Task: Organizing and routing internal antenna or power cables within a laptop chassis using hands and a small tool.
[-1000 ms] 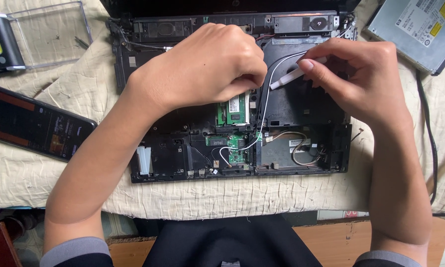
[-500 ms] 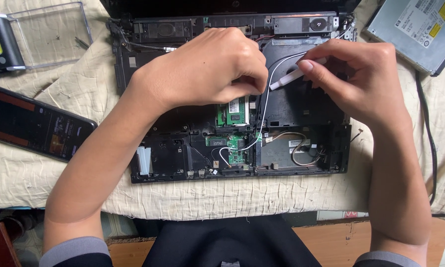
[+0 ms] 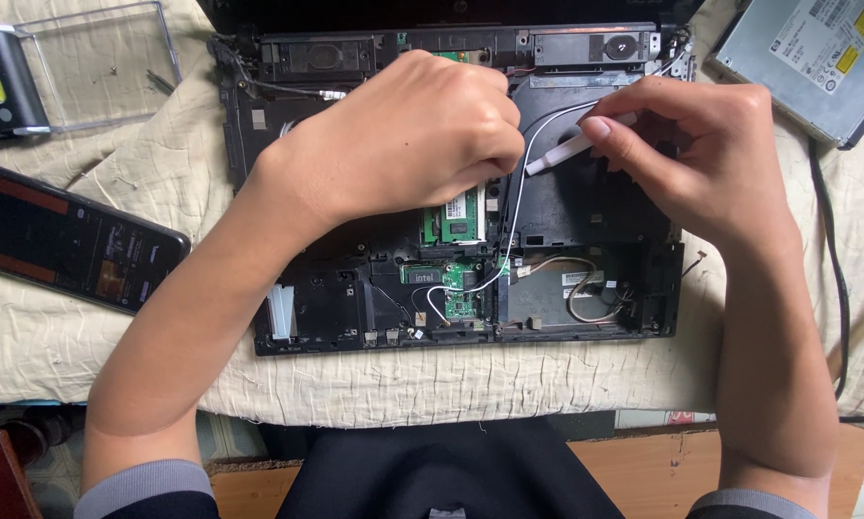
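White tool (image 3: 568,151): a slim white plastic stick, pinched near its upper end and angled down-left over the dark upper-right bay of the opened laptop.
Right hand (image 3: 687,159): fingers curled narrow, thumb and forefinger closed on the white tool; the wrist comes in from the lower right.
Left hand (image 3: 408,135): a loose fist, knuckles up, resting on the laptop's middle — the fingertips are tucked under, so whether they pinch anything cannot be told.
White cable (image 3: 514,207): thin, running from the upper-right bay down past the left hand's fingers to the small green card.
Opened laptop (image 3: 336,298): black base with its cover off, lying flat at centre; a green memory module (image 3: 454,217) shows just below the left hand, a small green card (image 3: 459,293) lower still.
Cloth (image 3: 547,380): cream, wrinkled — it lies under the laptop and everything round it.
Phone (image 3: 62,240): dark, screen lit, lying left of the laptop.
Clear plastic case (image 3: 96,58): upper left, beside a black-and-yellow object at the edge.
Optical drive (image 3: 812,58): grey metal slab, upper right, well apart from the hands.
Black cord (image 3: 836,279): runs down the right edge of the cloth.
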